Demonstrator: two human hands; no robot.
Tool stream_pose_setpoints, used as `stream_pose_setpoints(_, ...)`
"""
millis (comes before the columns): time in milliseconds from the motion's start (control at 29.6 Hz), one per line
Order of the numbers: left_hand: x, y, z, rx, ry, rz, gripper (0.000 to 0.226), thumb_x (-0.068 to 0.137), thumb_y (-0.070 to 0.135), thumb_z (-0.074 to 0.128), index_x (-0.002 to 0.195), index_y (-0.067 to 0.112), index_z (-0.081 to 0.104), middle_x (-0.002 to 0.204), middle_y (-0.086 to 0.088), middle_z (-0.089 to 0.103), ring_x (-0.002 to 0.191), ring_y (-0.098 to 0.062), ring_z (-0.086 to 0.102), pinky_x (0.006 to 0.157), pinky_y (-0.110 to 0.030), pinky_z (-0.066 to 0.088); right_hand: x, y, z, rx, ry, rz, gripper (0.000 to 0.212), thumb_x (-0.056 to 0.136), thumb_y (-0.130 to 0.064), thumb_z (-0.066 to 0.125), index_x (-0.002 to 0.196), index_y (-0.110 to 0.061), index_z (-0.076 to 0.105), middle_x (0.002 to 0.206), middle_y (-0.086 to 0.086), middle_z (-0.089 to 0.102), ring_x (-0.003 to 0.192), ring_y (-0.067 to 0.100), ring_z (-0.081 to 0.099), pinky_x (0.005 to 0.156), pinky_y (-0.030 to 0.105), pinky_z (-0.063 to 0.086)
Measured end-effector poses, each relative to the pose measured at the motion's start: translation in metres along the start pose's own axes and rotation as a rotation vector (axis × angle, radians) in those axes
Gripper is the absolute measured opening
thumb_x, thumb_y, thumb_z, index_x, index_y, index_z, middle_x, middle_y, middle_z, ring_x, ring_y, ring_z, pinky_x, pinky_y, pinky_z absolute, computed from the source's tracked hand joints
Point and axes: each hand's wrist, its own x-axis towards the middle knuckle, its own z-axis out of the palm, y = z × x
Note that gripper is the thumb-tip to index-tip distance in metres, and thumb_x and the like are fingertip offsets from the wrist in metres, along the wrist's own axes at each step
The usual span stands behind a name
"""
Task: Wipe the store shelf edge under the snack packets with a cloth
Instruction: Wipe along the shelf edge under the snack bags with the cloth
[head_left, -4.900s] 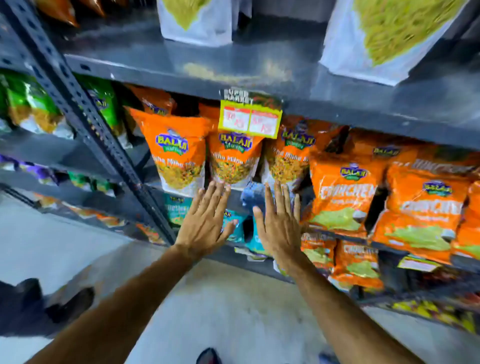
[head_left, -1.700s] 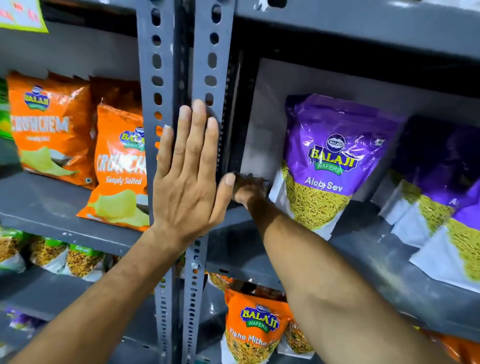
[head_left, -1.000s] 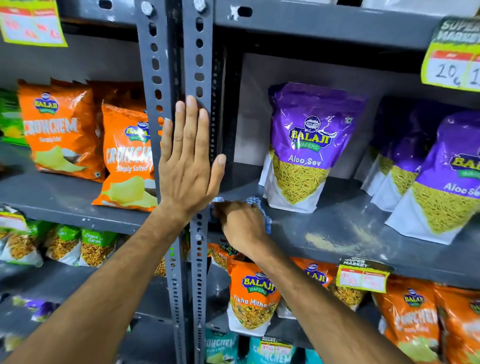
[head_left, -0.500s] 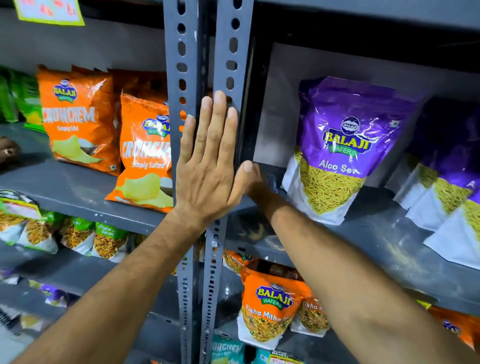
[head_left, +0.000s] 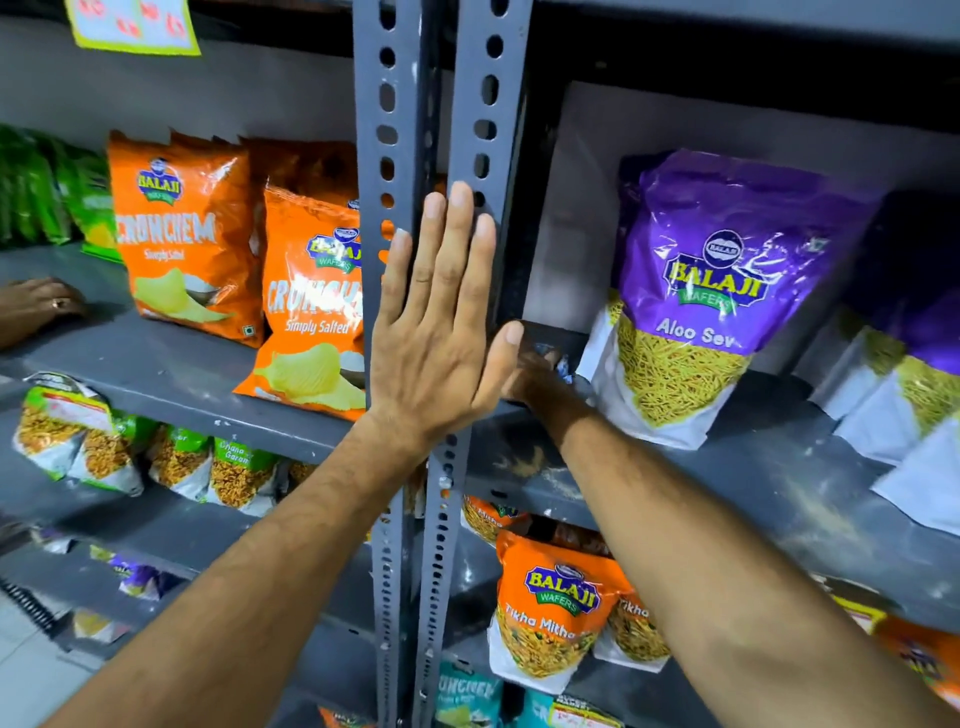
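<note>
My left hand (head_left: 441, 322) lies flat, fingers together and pointing up, against the two grey perforated uprights (head_left: 400, 130) of the rack. Behind its thumb, my right hand (head_left: 535, 379) reaches deep onto the grey shelf (head_left: 727, 493) at its left end, closed over a blue cloth (head_left: 563, 366) of which only a small corner shows. A purple Aloo Sev packet (head_left: 711, 291) stands just right of that hand. The shelf surface in front carries pale dust streaks.
Orange Crunchem packets (head_left: 306, 306) stand on the shelf left of the uprights. Another person's hand (head_left: 36, 306) rests on that shelf at the far left. More purple packets (head_left: 909, 364) stand at the right. Orange Tikha Mitha packets (head_left: 550, 613) fill the lower shelf.
My right hand with the cloth was at the shelf's front edge a second ago; it has since pushed back into the shelf's rear left corner. The left hand stays on the uprights.
</note>
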Motion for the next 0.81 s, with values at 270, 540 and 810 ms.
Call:
stream_pose_setpoints(270,-0.001,0.000,0.000,0.017,-0.018,-0.008,0.070,0.101,0.038,0.033,0.155,-0.005,0.022,0.163,-0.030,0.021,0.155,-0.042,0.017,0.127,-0.056,0.013,-0.028,0.022,0.029,-0.155,-0.038,-0.160,0.067,0.086,-0.062,0.012,0.150,-0.048,0.028,0.164,-0.010,0.029,0.151,0.022,0.022,0.114,0.074,0.010)
stream_pose_setpoints(540,-0.001,0.000,-0.001,0.029,-0.021,-0.006,0.071,0.101,0.038,0.036,0.156,-0.005,0.022,0.163,-0.030,0.021,0.155,-0.040,0.016,0.128,-0.054,0.012,-0.106,0.051,0.019,-0.289,0.007,-0.340,0.053,0.101,-0.063,0.018,0.152,-0.049,0.025,0.163,-0.015,0.030,0.152,0.011,0.024,0.120,0.064,0.009)
stream_pose_setpoints(810,-0.002,0.000,-0.003,0.017,-0.038,-0.014,0.070,0.104,0.041,0.030,0.158,-0.002,0.017,0.165,-0.028,0.017,0.156,-0.038,0.011,0.128,-0.054,0.012,-0.155,0.106,-0.006,-0.263,0.008,-0.386,0.050,0.102,-0.055,0.038,0.150,-0.041,0.040,0.158,-0.011,0.041,0.149,0.008,0.030,0.120,0.051,0.020)
